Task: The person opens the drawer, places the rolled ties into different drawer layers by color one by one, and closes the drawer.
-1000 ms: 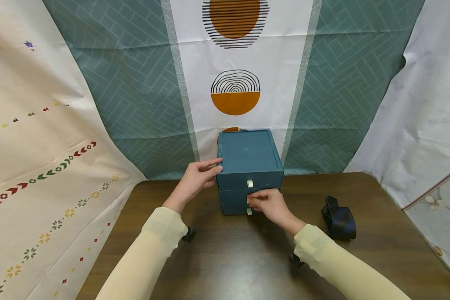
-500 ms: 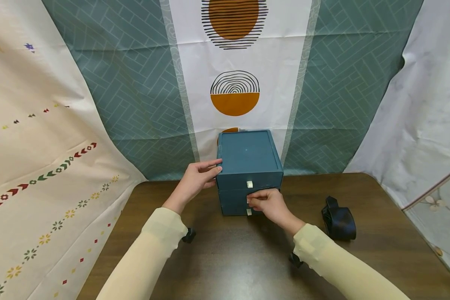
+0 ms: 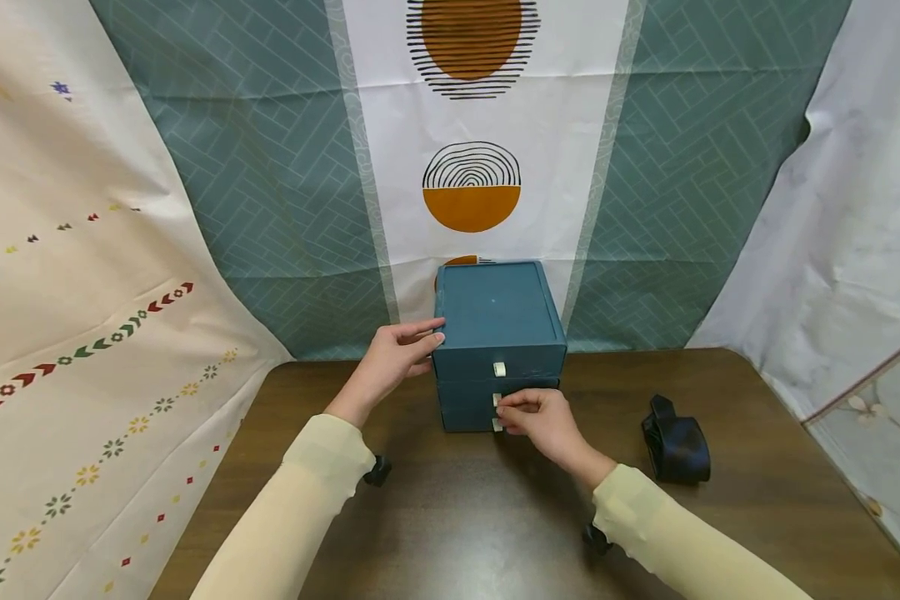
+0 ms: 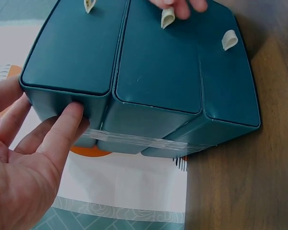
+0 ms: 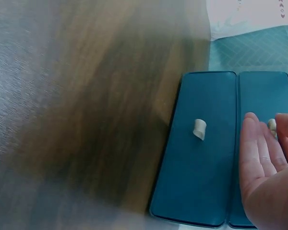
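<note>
A dark teal three-drawer box (image 3: 495,304) stands at the back of the table, its drawer fronts flush with each other. Each front has a small cream pull tab: top tab (image 3: 500,369), middle tab (image 4: 168,17), bottom tab (image 5: 199,128). My left hand (image 3: 390,360) steadies the box's upper left side, with long fingers against its edge and wall. My right hand (image 3: 543,421) is in front of the middle drawer, thumb and fingertips right beside the middle tab. In the right wrist view that tab shows between thumb and fingers, which are apart.
A black shiny rolled strap-like item (image 3: 678,446) lies on the brown wooden table (image 3: 450,517), right of the box. Patterned cloths (image 3: 285,208) hang behind and at both sides. Clear tape (image 4: 149,140) runs across the box's side.
My right hand has loosened from the middle tab and slid slightly down, so the tab shows more fully. My left hand and the box have stayed put.
</note>
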`<state>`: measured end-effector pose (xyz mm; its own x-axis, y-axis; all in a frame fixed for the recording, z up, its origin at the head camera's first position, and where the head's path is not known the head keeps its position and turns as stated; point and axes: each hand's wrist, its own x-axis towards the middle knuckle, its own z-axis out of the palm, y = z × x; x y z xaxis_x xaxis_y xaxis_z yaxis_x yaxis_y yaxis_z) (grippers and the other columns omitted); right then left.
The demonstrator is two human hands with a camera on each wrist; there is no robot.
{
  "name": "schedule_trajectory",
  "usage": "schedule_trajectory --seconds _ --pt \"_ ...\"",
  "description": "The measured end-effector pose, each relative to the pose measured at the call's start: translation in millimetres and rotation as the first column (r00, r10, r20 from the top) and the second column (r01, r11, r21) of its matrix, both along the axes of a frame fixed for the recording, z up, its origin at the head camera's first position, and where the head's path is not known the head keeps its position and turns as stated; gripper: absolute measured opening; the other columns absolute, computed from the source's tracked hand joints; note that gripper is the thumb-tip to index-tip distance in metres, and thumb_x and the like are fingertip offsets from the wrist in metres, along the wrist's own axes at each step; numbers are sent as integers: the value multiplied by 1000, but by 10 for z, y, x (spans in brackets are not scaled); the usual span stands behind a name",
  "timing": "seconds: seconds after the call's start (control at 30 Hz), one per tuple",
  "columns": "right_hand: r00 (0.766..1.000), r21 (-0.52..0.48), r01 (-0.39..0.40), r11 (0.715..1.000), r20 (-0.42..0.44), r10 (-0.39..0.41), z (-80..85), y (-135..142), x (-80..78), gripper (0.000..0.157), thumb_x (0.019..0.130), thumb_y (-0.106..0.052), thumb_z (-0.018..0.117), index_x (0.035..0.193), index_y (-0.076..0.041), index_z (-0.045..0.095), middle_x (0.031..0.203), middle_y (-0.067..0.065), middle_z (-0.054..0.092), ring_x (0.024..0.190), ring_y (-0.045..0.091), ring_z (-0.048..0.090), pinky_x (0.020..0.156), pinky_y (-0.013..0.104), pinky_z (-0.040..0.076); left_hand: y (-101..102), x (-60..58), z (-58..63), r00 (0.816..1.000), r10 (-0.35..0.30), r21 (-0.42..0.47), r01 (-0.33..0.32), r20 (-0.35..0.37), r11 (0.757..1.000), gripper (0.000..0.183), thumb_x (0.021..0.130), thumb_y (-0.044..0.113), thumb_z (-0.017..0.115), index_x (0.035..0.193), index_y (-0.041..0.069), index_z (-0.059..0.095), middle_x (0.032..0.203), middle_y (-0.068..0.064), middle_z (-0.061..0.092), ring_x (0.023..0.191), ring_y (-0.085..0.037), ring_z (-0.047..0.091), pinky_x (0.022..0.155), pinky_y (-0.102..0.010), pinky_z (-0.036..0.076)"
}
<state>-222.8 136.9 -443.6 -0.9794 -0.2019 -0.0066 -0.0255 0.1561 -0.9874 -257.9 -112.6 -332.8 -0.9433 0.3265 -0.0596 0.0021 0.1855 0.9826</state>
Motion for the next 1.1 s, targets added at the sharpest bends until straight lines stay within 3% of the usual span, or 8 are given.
schedule_trajectory --seconds 0.2,0.5,0.6,0.83,1.1 --pt "999 59 -6 998 33 4 -97 -28 38 20 86 -9 65 99 7 69 97 24 69 81 29 70 69 38 59 -13 -5 5 1000 -2 -8 2 -11 1000 45 91 26 62 135 18 53 141 -4 47 128 -22 49 96 -47 47" --pt "993 104 -2 995 121 -10 -241 -38 -11 26 86 -12 67 106 4 67 98 22 70 80 35 68 68 39 59 -20 -17 -16 1000 -4 -5 4 -6 1000 45 91 27 62 135 19 53 142 -3 47 128 -22 49 97 -47 46" --pt "992 120 16 993 119 -30 -246 -54 -26 25 85 -12 67 105 3 68 97 22 70 79 36 68 67 38 59 -23 -23 -19 1000 -2 -1 2 -6 1000 45 91 26 62 135 18 53 142 -4 47 128 -22 48 97 -48 46" --pt "993 166 72 983 85 -88 -294 -65 -62 18 83 -10 69 97 0 72 94 21 71 77 35 68 62 33 58 -45 -163 -208 999 14 7 -13 -34 1000 43 89 32 64 131 25 56 140 0 49 127 -20 50 96 -47 47" --pt "992 196 87 977 70 -102 -385 -70 -90 15 84 -11 69 94 -2 73 92 19 71 73 26 69 61 31 58 -42 -170 -241 998 31 2 -31 -57 1000 42 87 36 66 127 29 59 135 4 53 123 -16 53 93 -45 50"
